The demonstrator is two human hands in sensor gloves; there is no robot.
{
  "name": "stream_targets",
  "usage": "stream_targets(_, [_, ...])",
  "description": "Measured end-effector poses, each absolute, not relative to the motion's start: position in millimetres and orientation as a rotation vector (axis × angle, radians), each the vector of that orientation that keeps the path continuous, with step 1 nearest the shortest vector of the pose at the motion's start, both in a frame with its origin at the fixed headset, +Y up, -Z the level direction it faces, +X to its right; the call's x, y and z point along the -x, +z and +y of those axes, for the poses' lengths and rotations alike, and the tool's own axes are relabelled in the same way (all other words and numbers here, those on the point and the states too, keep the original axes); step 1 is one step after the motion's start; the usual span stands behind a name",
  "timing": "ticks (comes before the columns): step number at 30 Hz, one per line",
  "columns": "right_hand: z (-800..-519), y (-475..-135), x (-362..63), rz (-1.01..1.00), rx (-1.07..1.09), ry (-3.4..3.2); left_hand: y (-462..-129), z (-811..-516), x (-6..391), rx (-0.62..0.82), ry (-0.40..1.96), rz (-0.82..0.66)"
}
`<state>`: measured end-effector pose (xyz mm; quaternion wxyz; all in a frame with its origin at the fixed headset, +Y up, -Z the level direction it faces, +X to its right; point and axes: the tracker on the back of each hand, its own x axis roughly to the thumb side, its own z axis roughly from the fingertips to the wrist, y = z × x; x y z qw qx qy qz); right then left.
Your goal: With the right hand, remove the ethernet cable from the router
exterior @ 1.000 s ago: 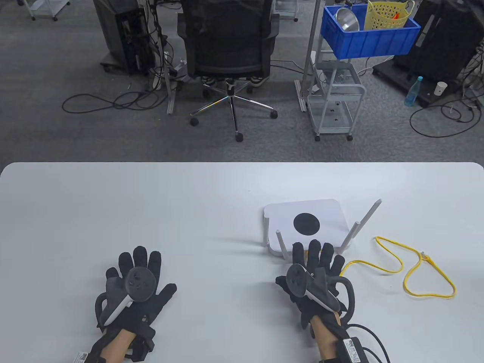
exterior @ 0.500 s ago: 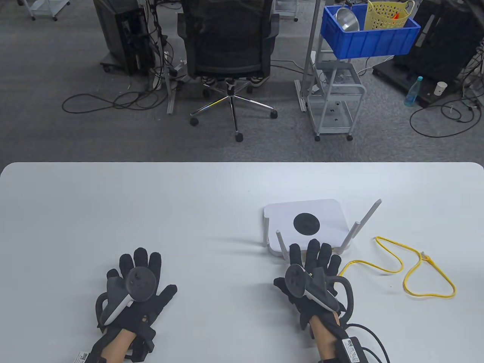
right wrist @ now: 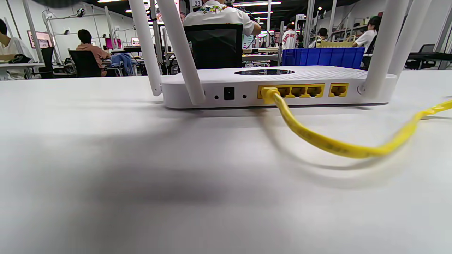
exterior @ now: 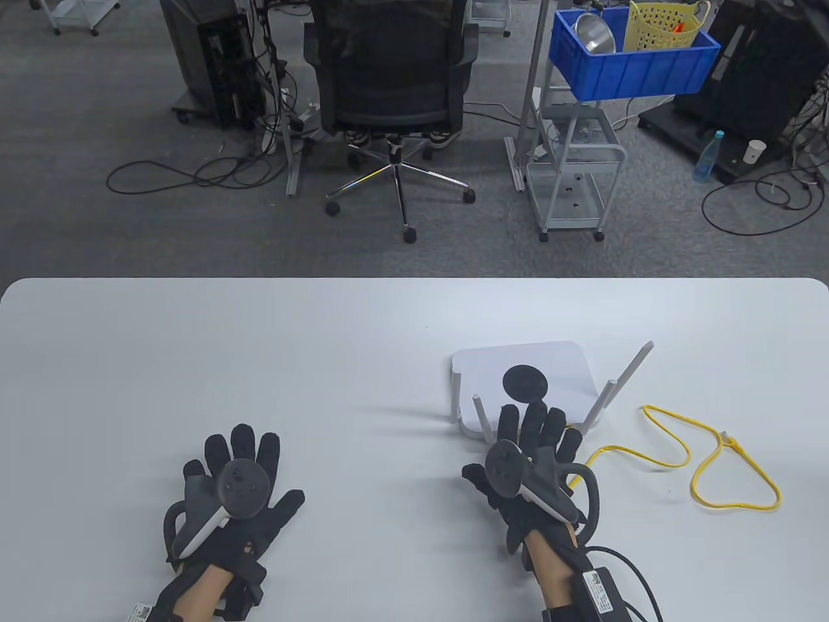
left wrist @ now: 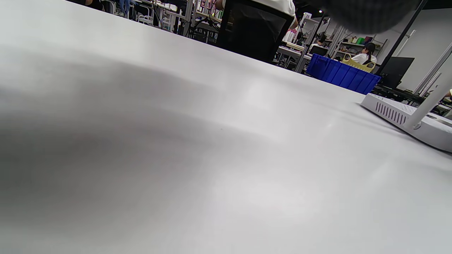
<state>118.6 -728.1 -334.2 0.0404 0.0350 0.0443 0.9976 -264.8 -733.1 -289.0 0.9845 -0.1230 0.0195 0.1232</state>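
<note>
A white router [exterior: 557,366] with several upright antennas sits on the white table [exterior: 259,356], right of centre. In the right wrist view the router [right wrist: 212,79] shows its rear ports, and a yellow ethernet cable [right wrist: 317,139] is plugged into the leftmost yellow port. The cable [exterior: 712,466] trails right in loops on the table. My right hand [exterior: 534,431] is open, fingers spread, reaching over the router's near edge and holding nothing. My left hand [exterior: 236,463] lies flat and open on the table at the left. The router's corner shows in the left wrist view [left wrist: 406,116].
The cable's free end with its plug [exterior: 728,439] lies right of the router. Beyond the table's far edge stand an office chair [exterior: 392,78] and a cart with a blue bin [exterior: 631,61].
My right hand has moved forward and slightly left, its fingers now overlapping the router's near edge. The left hand, router and cable have stayed put.
</note>
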Motion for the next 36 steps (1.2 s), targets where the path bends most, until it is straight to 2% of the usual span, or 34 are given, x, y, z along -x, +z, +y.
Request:
stream_targets(7, [-722.0, -354.9, -116.9, 0.153, -0.026, 3.027, -290.1, -734.7, 263.4, 0.253, 0.25, 0.032])
stream_targets(21, [-752.6, -386.4, -117.9, 0.244, 0.094, 2.939, -292.4, -739.3, 259.6, 0.291, 0.257, 0.032])
stream_targets(36, [-772.0, -395.7, -117.5, 0.261, 0.229, 2.944, -295.3, -745.8, 254.1, 0.33, 0.253, 0.023])
